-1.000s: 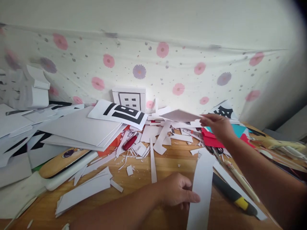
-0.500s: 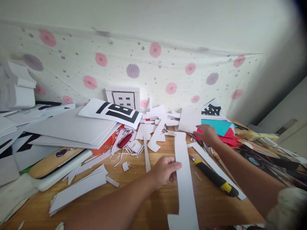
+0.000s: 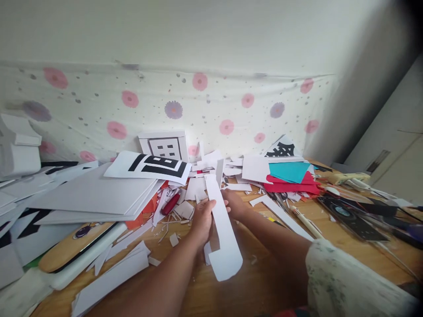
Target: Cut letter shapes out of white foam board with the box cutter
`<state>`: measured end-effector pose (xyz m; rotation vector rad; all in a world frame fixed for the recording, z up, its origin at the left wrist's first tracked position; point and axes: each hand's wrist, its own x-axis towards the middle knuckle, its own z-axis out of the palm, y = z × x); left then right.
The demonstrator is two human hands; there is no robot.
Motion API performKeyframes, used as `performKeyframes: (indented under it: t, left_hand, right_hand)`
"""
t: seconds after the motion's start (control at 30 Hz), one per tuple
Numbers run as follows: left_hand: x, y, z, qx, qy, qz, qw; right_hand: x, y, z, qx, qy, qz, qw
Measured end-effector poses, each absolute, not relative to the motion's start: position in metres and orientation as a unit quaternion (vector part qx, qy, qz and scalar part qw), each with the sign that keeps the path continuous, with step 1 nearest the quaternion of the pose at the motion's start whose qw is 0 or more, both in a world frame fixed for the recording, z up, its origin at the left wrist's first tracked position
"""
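Note:
A long white paper strip with a wider, rounded near end slants over the middle of the wooden table. My left hand pinches its left edge, thumb on top. On the strip's other side is my right hand, its fingers partly hidden behind the strip, so its grip cannot be made out. Behind the strip, another white piece stands up beyond the hands. The yellow tip of a black tool shows past my right forearm, which covers most of it.
White boards and a black-printed sheet lie at left. Paper scraps and a red-handled tool are nearby. Teal paper lies on red material at right, beside cables. A flowered sheet covers the wall.
My left hand and the strip have moved left, and the strip now tilts more. My right hand has come from beside the red material to the strip. The view has shifted a little.

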<state>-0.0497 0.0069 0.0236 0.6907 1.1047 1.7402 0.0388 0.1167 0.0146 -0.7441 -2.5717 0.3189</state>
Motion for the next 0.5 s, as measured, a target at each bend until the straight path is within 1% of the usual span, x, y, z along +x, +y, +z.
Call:
performKeyframes:
  t: [0.13, 0.23, 0.4, 0.5]
  left_hand:
    - [-0.051, 0.011, 0.017, 0.256, 0.45, 0.733, 0.44]
    - [-0.043, 0.012, 0.011, 0.235, 0.443, 0.745, 0.44]
    - [-0.025, 0.012, 0.006, 0.196, 0.432, 0.739, 0.478]
    - [-0.024, 0.013, 0.004, 0.174, 0.435, 0.743, 0.478]
  right_hand:
    - [0.09, 0.121, 0.042, -0.338, -0.906, 0.137, 0.216]
    - [0.128, 0.091, 0.059, -0.337, -0.906, 0.126, 0.223]
    - [0.15, 0.013, 0.051, -0.212, -0.949, -0.045, 0.229]
    - [0.146, -0.014, 0.04, -0.12, -0.958, -0.118, 0.232]
